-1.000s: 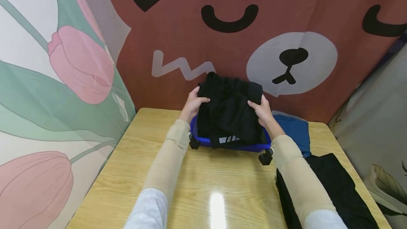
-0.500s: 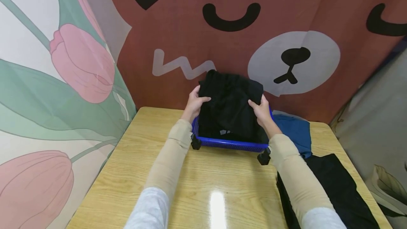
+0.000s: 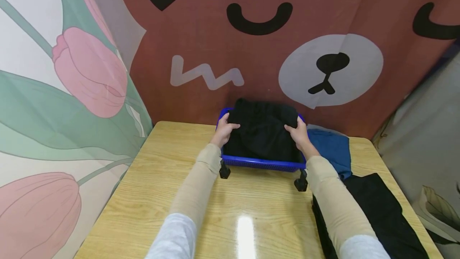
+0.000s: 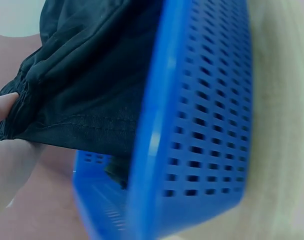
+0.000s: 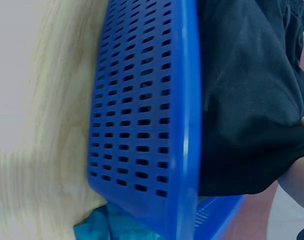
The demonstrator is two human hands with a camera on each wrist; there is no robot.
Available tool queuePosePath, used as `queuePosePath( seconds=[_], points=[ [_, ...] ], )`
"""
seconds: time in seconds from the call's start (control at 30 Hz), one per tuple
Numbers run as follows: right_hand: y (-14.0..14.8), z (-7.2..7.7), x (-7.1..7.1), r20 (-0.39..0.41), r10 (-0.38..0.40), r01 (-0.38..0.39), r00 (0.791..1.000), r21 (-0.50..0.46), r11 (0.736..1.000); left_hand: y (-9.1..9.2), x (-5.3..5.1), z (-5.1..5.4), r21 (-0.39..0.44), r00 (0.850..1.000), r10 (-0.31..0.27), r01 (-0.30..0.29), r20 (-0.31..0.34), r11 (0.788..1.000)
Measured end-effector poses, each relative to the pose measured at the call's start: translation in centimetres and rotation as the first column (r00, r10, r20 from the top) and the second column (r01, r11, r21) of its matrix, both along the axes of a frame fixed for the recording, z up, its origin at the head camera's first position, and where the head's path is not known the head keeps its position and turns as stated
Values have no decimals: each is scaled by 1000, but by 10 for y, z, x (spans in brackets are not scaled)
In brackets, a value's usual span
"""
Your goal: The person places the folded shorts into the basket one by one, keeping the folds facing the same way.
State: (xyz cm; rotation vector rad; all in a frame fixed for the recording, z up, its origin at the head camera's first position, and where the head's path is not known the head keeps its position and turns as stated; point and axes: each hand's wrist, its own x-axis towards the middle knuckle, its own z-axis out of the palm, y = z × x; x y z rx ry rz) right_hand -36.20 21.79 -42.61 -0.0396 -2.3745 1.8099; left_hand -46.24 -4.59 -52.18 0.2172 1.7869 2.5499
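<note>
A black garment (image 3: 264, 131) lies largely inside a blue perforated basket (image 3: 264, 164), its gathered top edge toward the wall. My left hand (image 3: 223, 132) pinches its left top corner, thumb in front; in the left wrist view that hand (image 4: 9, 160) grips the gathered edge of the garment (image 4: 87, 95). The right top corner is pinched by my right hand (image 3: 299, 134). In the right wrist view the right hand (image 5: 299, 175) holds the cloth (image 5: 247, 110) beside the rim of the basket (image 5: 184, 125).
Right of the basket lies a folded blue cloth (image 3: 332, 151), with a black garment (image 3: 384, 211) nearer the front on the wooden table (image 3: 143, 195). A curtain with a bear print (image 3: 201, 27) hangs behind the basket.
Both hands have lowered the black garment into the basket. Its white stripes, seen at the front before, no longer show, and more of the basket's rim is visible.
</note>
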Motion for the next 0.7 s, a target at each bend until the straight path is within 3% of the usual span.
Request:
queuePosePath(
  seconds=[0.03,0.1,0.2,0.3,0.43,0.5,0.53,0.57,0.6,0.7],
  points=[
    [1,-2,0,-2,-8,8,1000,14,1000,1,-16,-21,-21,1000,1,-2,-3,1000],
    [2,-7,-1,-8,-23,23,1000,41,999,1,-24,-37,-84,1000,15,-13,23,996],
    [4,-13,-2,-4,-28,28,1000,77,997,2,-20,-48,-193,999,45,-44,-2,980],
    [6,-19,-2,20,-24,22,1000,95,995,1,-17,-62,-304,997,75,-73,-4,950],
    [8,-26,0,44,-11,5,999,137,991,0,-29,-91,-415,996,85,-83,-13,906],
    [9,-30,1,46,1,-10,999,175,984,0,-32,-98,-469,996,90,-84,-9,879],
    [9,-32,2,44,5,-13,999,201,979,-1,-31,-100,-474,995,86,-99,-49,875],
    [9,-34,2,42,9,-19,999,226,974,-1,-25,-95,-483,994,88,-105,-58,869],
    [9,-36,2,35,12,-20,999,248,968,0,-15,-82,-492,995,90,-99,-41,865],
    [10,-41,3,-2,8,-7,1000,308,952,2,31,-30,-496,992,111,-128,-64,859]
  ],
)
